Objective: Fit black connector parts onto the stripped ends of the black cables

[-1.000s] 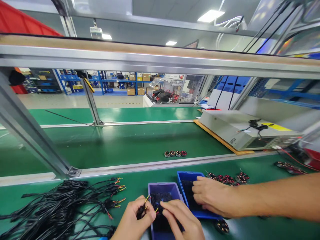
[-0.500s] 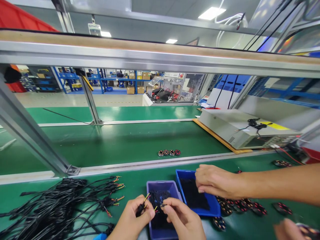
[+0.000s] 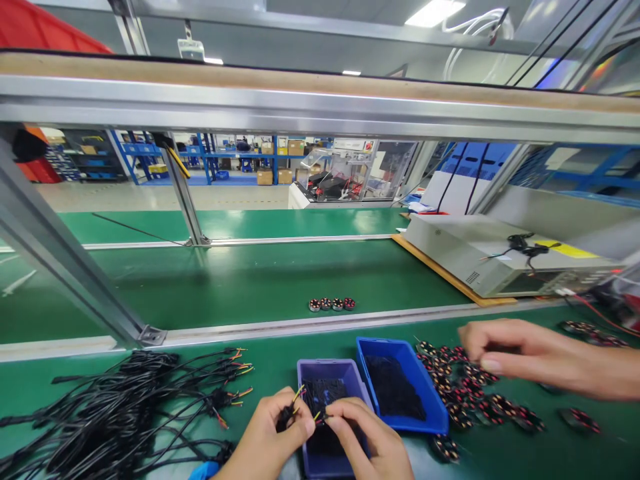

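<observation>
My left hand (image 3: 277,427) is closed on the end of a black cable (image 3: 285,418), whose thin yellow and red wires stick out past the fingers. Close beside it, my right hand (image 3: 373,443) pinches a small dark piece (image 3: 323,419) against one of the wire tips; its exact kind is too small to tell. Both hands are above a purple bin (image 3: 329,364) containing many thin black pieces. On the left lies a heap of black cables (image 3: 125,407) with bare coloured wire ends.
A blue bin (image 3: 435,400) of black pieces adjoins the purple one. A co-worker's hand (image 3: 525,353) hovers over a pile of round motor-like coils (image 3: 465,387). Several coils (image 3: 333,304) line the rail. A grey instrument (image 3: 450,257) stands at the right, metal posts at the left.
The co-worker's hand has moved right, from over the blue bin to above the coils, and their other hand has left view. My hands stay nearly in place, pinched together.
</observation>
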`<action>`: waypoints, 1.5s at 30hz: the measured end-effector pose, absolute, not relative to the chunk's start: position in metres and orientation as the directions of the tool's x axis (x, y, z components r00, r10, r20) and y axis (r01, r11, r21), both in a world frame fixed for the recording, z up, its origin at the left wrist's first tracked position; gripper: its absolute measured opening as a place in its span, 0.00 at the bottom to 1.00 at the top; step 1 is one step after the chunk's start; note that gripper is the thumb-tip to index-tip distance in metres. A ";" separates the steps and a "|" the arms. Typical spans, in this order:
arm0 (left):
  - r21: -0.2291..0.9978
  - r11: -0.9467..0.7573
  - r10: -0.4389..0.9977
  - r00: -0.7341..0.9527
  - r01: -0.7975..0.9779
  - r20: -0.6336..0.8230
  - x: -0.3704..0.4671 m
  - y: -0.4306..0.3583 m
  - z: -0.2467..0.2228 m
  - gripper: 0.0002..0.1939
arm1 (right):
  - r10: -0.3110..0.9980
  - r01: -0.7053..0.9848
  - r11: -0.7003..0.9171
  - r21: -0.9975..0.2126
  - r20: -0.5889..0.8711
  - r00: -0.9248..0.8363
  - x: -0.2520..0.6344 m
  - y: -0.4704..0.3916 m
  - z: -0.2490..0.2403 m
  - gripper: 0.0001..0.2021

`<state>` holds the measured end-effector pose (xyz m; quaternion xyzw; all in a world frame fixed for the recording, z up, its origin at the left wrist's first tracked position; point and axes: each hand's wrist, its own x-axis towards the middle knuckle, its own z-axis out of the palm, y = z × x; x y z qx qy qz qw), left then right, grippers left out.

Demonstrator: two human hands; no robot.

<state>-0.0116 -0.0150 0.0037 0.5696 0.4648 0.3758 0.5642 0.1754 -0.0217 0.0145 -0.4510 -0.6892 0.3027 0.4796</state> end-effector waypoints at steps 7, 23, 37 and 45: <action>0.990 0.061 0.967 0.237 0.124 -0.089 -0.008 -0.017 0.010 0.18 | 0.909 0.341 0.416 -0.843 0.383 -0.163 0.175 -0.021 0.018 0.11; 0.990 0.116 0.972 0.194 0.081 -0.130 -0.005 -0.020 0.011 0.17 | 0.910 0.390 0.404 -0.828 0.405 -0.083 0.180 -0.016 0.017 0.12; 0.986 0.113 0.960 0.243 0.120 -0.140 -0.003 -0.019 0.014 0.16 | 0.999 0.037 0.027 -0.999 0.026 -0.044 0.171 -0.020 0.009 0.20; 0.988 0.077 0.936 0.333 0.132 -0.118 -0.005 -0.019 0.014 0.12 | 0.998 0.116 0.069 -0.991 0.068 -0.015 0.165 -0.024 0.017 0.17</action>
